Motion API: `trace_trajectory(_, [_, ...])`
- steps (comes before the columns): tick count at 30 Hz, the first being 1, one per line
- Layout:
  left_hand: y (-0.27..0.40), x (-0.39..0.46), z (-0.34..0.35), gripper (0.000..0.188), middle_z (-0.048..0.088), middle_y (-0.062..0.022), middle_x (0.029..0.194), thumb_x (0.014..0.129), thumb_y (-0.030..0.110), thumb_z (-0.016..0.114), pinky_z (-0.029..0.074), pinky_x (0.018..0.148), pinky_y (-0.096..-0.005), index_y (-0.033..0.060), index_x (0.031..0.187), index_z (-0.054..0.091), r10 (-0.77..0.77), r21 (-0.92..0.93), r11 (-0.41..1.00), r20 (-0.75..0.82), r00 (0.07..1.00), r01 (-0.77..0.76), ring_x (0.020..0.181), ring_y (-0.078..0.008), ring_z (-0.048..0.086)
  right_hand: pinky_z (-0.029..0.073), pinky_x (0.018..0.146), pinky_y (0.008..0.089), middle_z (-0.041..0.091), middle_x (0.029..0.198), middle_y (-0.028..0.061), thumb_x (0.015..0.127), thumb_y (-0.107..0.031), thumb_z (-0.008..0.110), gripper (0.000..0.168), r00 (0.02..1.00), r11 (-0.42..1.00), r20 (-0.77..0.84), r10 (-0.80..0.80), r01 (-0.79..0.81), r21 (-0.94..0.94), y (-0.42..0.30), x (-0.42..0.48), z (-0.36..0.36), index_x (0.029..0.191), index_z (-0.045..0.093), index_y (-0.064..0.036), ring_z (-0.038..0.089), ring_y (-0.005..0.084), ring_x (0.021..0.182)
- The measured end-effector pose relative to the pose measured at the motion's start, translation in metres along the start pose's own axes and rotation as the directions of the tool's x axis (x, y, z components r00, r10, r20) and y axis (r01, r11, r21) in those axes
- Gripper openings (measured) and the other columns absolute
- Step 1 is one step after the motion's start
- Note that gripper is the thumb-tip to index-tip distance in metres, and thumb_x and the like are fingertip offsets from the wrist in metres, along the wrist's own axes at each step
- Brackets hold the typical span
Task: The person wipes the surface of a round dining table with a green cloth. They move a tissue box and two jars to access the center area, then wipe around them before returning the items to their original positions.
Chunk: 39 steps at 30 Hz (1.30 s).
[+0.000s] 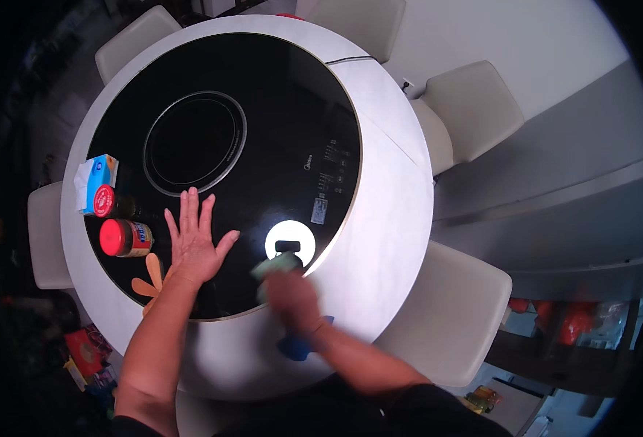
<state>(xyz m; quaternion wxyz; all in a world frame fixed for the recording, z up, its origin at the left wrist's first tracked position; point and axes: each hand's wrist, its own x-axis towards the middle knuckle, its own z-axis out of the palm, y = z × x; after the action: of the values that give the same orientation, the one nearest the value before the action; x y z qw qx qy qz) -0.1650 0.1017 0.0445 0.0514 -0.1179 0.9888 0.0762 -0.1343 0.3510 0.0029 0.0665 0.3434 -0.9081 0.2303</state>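
Note:
My left hand (193,240) lies palm down on the black glass top (277,109) of a round table, its fingers spread and nothing in them. The fingertips reach the near rim of a ring-marked cooking zone (194,143). My right hand (293,299), blurred, grips a green cloth (277,266) at the glass's near right edge. A bright round reflection shows in the glass just beyond the cloth. Partly hidden under my right wrist is a blue object (294,348), its kind unclear, on the white table rim (392,218).
At the left of the glass stand a blue tissue pack (101,173), a red-lidded jar (104,200) and another red-capped jar (127,238). An orange petal-shaped piece (149,285) lies by my left forearm. Several beige chairs (452,306) ring the table. A black cord (351,58) crosses the far rim.

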Motion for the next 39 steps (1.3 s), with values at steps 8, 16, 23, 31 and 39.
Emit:
trace_trajectory(8, [0.002,0.001,-0.001,0.092,0.006,-0.0191,0.187,0.106,0.061,0.061,0.001,0.137,-0.0648,0.0124,0.176,0.028,0.046,-0.013,0.999,-0.052,0.998,-0.047,0.174,-0.0364,0.003,0.053,0.07,0.0486,0.066,0.09,0.0101,0.09,-0.009,0.069,0.007,0.95,0.941,-0.225,0.217,-0.265,-0.21,0.138,0.091,-0.069,0.096,0.065,-0.011,0.068,0.0338,0.085])
trace_trajectory(16, [-0.001,-0.005,-0.006,0.094,0.002,-0.0185,0.188,0.107,0.066,0.057,-0.003,0.138,-0.0622,0.0137,0.178,0.024,0.011,0.011,1.0,0.034,0.999,-0.011,0.174,-0.0338,-0.003,0.059,0.075,0.044,0.069,0.097,0.009,0.086,-0.004,0.07,0.016,0.992,0.995,0.095,-0.088,0.092,-0.031,0.045,0.036,-0.04,0.099,0.069,-0.013,0.069,0.0297,0.085])
trace_trajectory(23, [-0.002,-0.003,0.0,0.092,0.006,-0.0186,0.187,0.105,0.058,0.065,0.003,0.137,-0.0635,0.013,0.177,0.027,0.066,-0.007,0.998,-0.044,0.997,-0.067,0.174,-0.0363,0.003,0.054,0.071,0.0526,0.066,0.088,0.0144,0.097,-0.014,0.07,0.009,0.931,0.945,-0.312,0.19,-0.26,-0.2,0.162,0.117,-0.07,0.093,0.066,-0.008,0.067,0.0385,0.082])
trace_trajectory(31, [-0.004,-0.005,-0.001,0.095,0.003,-0.0187,0.188,0.104,0.064,0.063,-0.002,0.138,-0.0621,0.0132,0.176,0.028,0.035,-0.027,0.999,-0.004,0.999,-0.035,0.174,-0.0341,-0.001,0.054,0.07,0.0476,0.066,0.091,0.008,0.094,-0.017,0.068,0.008,0.94,0.906,0.065,-0.334,0.301,0.297,-0.049,-0.007,-0.006,0.098,0.068,-0.011,0.068,0.0305,0.083])
trace_trajectory(39, [-0.003,-0.004,-0.008,0.087,0.006,-0.0195,0.187,0.108,0.056,0.064,0.001,0.137,-0.064,0.0143,0.176,0.03,0.067,-0.051,0.996,-0.016,0.998,-0.068,0.174,-0.0366,0.002,0.054,0.077,0.0505,0.069,0.098,0.0148,0.081,-0.003,0.076,0.022,0.942,0.924,-0.164,0.293,-0.323,-0.206,0.142,0.12,-0.067,0.101,0.068,-0.007,0.068,0.0377,0.091])
